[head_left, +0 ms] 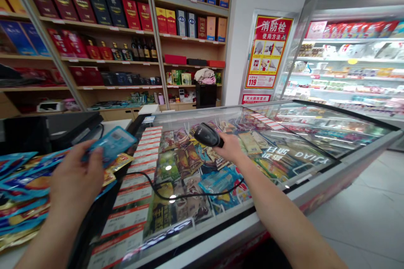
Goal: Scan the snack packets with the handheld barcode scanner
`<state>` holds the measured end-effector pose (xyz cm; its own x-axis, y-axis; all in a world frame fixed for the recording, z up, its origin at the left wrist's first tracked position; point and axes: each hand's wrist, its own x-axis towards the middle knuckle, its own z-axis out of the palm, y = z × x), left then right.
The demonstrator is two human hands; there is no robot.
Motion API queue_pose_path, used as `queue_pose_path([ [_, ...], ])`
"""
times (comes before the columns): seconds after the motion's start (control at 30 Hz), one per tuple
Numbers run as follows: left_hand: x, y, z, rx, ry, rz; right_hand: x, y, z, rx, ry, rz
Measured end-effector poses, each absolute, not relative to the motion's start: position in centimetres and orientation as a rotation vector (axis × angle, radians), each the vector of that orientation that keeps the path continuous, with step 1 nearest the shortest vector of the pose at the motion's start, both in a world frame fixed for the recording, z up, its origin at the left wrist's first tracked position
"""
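Observation:
In my left hand (80,172) is a small blue packet (115,143), pinched between thumb and fingers, with a pale label patch facing up. My right hand (232,147) grips a black barcode scanner (206,134) by its handle, above the glass lid of a chest freezer (217,214). The scanner's head points to the left, toward the packet but well apart from it. A black cable (189,196) curves over the glass below the scanner. Blue and gold snack packets (28,185) lie piled at the left, beside my left hand.
Wrapped ice creams (189,155) show through the glass, with price labels (139,189) along its left side. A dark counter machine (69,128) stands behind the packets. Shelves of boxes (107,8) line the back wall; a lit display fridge (353,59) is at right.

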<state>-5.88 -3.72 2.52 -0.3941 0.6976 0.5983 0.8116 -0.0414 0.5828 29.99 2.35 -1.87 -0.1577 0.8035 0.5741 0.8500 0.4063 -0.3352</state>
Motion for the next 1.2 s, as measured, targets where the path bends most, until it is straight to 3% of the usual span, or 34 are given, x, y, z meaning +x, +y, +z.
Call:
queue_pose_path([
  [0.13, -1.0, -2.3, 3.4, -1.968, -2.264, -1.51, 29.6, 2.0, -1.8, -1.218, -2.084, -0.008],
  [0.4, 0.3, 0.2, -0.7, -2.099, -2.172, -1.867, 29.0, 1.4, -1.6, -1.105, -2.246, 0.113],
  [1.2, 0.6, 0.1, -1.9, -2.212, -2.196, -1.66, 27.7, 0.6, -1.5, -1.196, -2.377, 0.036],
])
